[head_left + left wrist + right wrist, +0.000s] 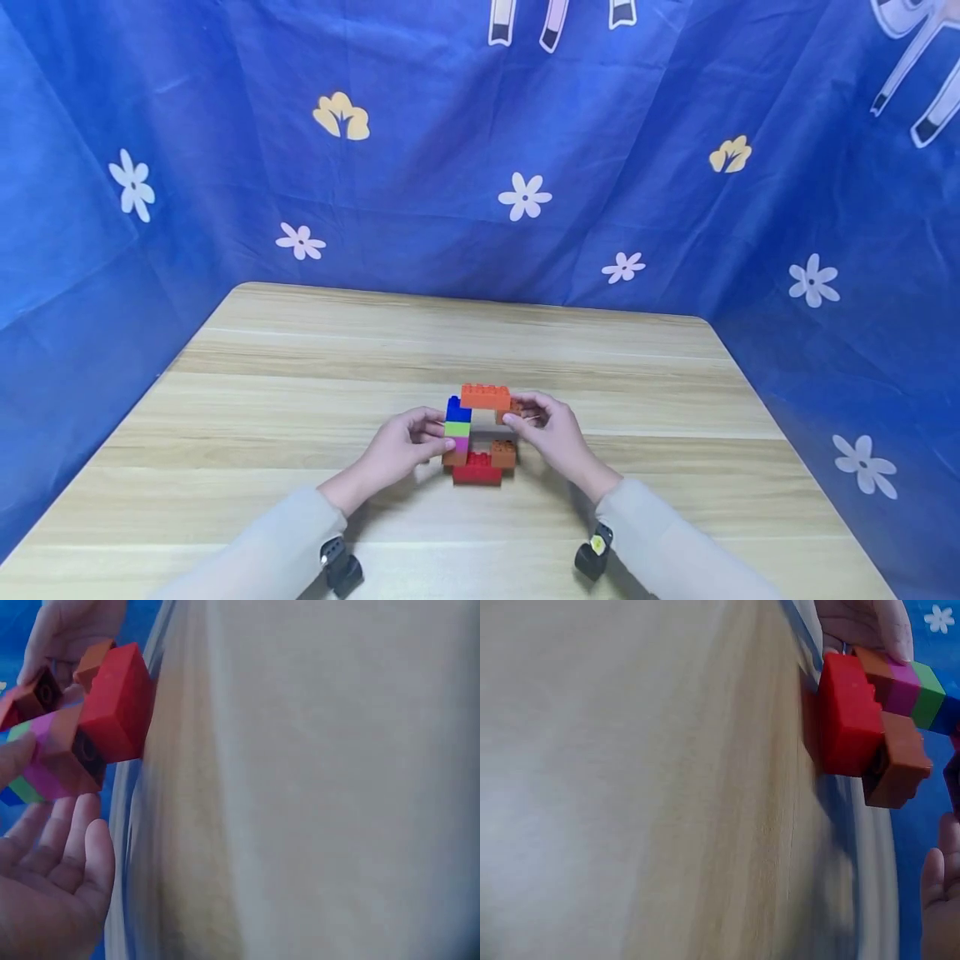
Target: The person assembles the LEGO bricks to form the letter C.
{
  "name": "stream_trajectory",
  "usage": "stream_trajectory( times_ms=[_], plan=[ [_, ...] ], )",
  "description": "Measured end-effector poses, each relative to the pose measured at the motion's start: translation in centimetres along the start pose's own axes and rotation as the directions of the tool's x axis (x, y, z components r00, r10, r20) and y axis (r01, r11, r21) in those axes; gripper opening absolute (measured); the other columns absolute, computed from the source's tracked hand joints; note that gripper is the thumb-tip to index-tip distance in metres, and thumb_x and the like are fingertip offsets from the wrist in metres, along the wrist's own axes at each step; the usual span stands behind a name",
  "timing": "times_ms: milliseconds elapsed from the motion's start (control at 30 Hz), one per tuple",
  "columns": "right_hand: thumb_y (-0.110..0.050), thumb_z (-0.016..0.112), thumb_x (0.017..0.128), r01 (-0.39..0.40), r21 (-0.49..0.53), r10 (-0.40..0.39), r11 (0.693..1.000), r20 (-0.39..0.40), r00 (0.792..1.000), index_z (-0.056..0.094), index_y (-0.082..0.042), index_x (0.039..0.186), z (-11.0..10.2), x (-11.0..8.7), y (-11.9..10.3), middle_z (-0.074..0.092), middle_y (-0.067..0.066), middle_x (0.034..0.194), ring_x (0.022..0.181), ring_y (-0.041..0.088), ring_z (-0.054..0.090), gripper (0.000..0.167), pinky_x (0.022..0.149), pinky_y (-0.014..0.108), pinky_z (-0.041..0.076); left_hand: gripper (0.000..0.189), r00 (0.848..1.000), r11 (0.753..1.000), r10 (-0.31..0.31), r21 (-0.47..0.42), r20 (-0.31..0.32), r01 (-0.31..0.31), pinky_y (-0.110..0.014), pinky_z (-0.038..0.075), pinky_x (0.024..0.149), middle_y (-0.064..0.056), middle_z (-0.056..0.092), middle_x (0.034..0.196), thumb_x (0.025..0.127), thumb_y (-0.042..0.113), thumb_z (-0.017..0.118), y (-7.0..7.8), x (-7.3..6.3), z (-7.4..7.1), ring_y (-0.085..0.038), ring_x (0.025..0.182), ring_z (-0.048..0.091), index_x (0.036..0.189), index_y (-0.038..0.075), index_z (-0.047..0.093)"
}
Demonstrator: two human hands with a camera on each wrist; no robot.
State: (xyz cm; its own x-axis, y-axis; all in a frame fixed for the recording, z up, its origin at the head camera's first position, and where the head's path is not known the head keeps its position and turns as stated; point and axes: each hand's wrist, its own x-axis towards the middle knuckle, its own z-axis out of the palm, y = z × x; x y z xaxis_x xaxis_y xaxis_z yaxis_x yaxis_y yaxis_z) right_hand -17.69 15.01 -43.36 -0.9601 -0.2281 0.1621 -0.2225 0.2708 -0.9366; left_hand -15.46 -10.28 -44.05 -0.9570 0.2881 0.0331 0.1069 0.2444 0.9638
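A red toy building brick (477,475) stands on the table. Rising from its left end is a stack of brown (450,459), magenta (462,444), lime green (457,429) and blue (458,411) bricks. My left hand (405,446) pinches this stack low down, thumb in front and fingers behind. On the red brick's right end sits another brown brick (900,761). Above it, across a gap, my right hand (555,429) pinches a brown brick (502,416) under the right end of a long orange brick (484,396). Whether the orange brick is seated on the blue one I cannot tell.
The wood-grain table (300,367) extends around the bricks on all sides. A blue patterned curtain (435,208) encloses its back and sides. Each wrist wears a small dark camera, such as the left one (343,571).
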Motion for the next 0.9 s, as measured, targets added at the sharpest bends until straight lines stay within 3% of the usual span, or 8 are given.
stream_trajectory(
  times_ms=[200, 367, 500, 900],
  plan=[
    [-0.010, 0.067, 0.088, -0.069, -0.005, 0.069, 0.998, -0.049, 0.996, 0.061, 0.006, 0.115, 0.6, 0.8, -1.0, 0.066, 0.016, 0.101, 0.090, 0.025, 0.064, 0.032, 0.077, 0.027, 0.054, 0.047, 0.997, 0.997, -0.081, -0.009, -0.019, 0.081, -0.032, 0.057, 0.062, -0.012, 0.067, 0.094, 0.087, 0.015, 0.069, 0.1, 1.1, 0.3, -0.021, 0.077, 0.064, 0.122, -0.013, 0.052],
    [-0.023, 0.068, 0.089, -0.101, -0.064, 0.096, 0.993, -0.084, 0.992, 0.062, 0.003, 0.116, 1.1, 1.5, 0.5, 0.067, 0.014, 0.103, 0.093, 0.024, 0.064, 0.039, 0.083, 0.031, 0.053, 0.043, 0.987, 0.988, -0.155, -0.006, -0.040, 0.155, -0.033, 0.057, 0.063, -0.010, 0.068, 0.089, 0.088, 0.015, 0.067, 0.2, 1.5, 0.5, -0.021, 0.078, 0.065, 0.119, -0.013, 0.054],
    [-0.029, 0.069, 0.087, -0.132, -0.113, 0.122, 0.985, -0.093, 0.988, 0.065, -0.002, 0.114, 1.3, 1.9, 1.8, 0.068, 0.009, 0.103, 0.091, 0.021, 0.064, 0.039, 0.082, 0.030, 0.053, 0.040, 0.988, 0.989, -0.143, 0.039, -0.056, 0.145, -0.032, 0.057, 0.063, -0.014, 0.069, 0.092, 0.088, 0.014, 0.067, 0.4, 1.4, 0.6, -0.023, 0.079, 0.066, 0.115, -0.014, 0.057],
    [-0.020, 0.069, 0.088, -0.120, -0.198, 0.109, 0.973, -0.065, 0.992, 0.066, -0.001, 0.113, 1.3, 1.5, 2.3, 0.069, 0.010, 0.100, 0.087, 0.019, 0.066, 0.032, 0.076, 0.028, 0.054, 0.037, 0.985, 0.983, -0.134, 0.110, -0.109, 0.146, -0.029, 0.057, 0.061, -0.015, 0.069, 0.096, 0.087, 0.015, 0.069, 0.4, 1.3, 0.9, -0.021, 0.079, 0.066, 0.113, -0.011, 0.061]
  ],
)
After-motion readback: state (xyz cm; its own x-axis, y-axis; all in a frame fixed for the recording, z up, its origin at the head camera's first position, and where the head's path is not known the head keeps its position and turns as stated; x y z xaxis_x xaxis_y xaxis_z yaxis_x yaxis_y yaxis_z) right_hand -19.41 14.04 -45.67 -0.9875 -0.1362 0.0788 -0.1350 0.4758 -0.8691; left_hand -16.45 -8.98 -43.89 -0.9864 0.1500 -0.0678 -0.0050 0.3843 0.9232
